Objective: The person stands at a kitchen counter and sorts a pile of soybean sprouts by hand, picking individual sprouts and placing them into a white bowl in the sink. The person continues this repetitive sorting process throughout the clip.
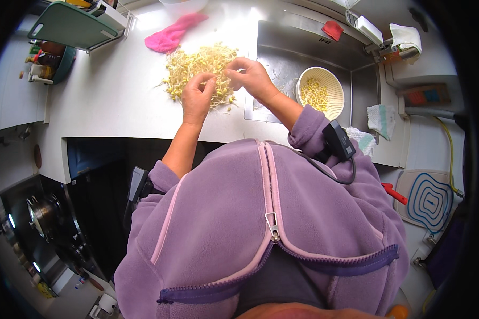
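Note:
A loose heap of soybean sprouts (203, 60) with yellow heads and pale stems lies on the white countertop (123, 99). Over its near side, my left hand (197, 97) pinches a thin sprout between thumb and forefinger. My right hand (249, 77) meets it from the right, thumb and fingertips closed at the same sprout. The sprout itself is small and partly hidden by the fingers. Right of my right forearm, a cream ribbed colander (335, 89) stands in the steel sink, holding sprouts (314, 95) in its bottom.
Behind the heap lies a pink cloth (171, 36). Stray sprout bits are scattered in the stainless steel sink (279, 44), which has a red cloth (333, 30) at its far rim. A green cutting board (72, 28) stands in a rack at the back left. White towels (381, 119) lie at right.

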`<act>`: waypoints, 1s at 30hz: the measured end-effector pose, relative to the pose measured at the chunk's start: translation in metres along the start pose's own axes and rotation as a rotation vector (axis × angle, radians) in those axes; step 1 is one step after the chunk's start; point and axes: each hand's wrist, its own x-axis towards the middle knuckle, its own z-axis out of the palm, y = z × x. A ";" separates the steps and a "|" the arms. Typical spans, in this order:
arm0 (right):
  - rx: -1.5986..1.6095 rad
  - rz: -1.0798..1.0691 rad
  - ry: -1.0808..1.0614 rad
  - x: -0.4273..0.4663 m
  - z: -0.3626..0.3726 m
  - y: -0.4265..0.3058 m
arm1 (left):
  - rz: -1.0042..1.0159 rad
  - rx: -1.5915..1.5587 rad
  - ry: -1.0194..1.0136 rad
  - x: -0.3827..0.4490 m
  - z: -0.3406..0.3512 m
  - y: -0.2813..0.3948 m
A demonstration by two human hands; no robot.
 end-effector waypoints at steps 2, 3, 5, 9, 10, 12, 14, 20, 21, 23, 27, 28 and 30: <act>-0.022 0.011 0.014 -0.002 0.000 0.000 | 0.021 0.054 0.011 -0.002 0.000 0.000; -0.056 -0.016 0.011 -0.003 0.001 0.000 | 0.033 0.094 0.023 -0.003 0.001 0.001; -0.130 -0.044 0.021 -0.009 0.005 0.000 | -0.038 0.010 0.048 -0.005 0.002 0.003; -0.077 -0.057 0.009 -0.018 0.007 -0.002 | -0.330 -0.469 0.074 -0.005 0.007 0.007; -0.013 -0.036 0.024 -0.019 0.006 -0.002 | -0.392 -0.583 0.074 -0.004 0.007 0.009; 0.148 0.030 0.035 -0.019 0.001 -0.004 | -0.441 -0.782 0.088 -0.004 0.007 0.012; 0.341 0.140 0.045 -0.019 -0.006 -0.005 | -0.469 -0.929 0.065 -0.007 0.008 0.016; 0.314 0.104 -0.168 -0.025 -0.011 -0.008 | -0.501 -1.057 -0.181 -0.019 0.027 0.023; 0.290 0.133 -0.153 -0.027 -0.012 -0.008 | -0.484 -1.009 -0.199 -0.020 0.027 0.022; 0.271 0.136 -0.146 -0.029 -0.013 -0.006 | -0.483 -0.894 -0.214 -0.022 0.027 0.021; 0.075 0.144 -0.166 -0.038 -0.033 -0.003 | -0.320 -0.594 -0.174 -0.023 0.034 0.020; -0.003 0.116 -0.134 -0.039 -0.037 -0.001 | -0.247 -0.522 -0.170 -0.025 0.037 0.020; -0.180 0.075 -0.073 -0.043 -0.050 0.000 | -0.198 -0.348 -0.207 -0.025 0.044 0.020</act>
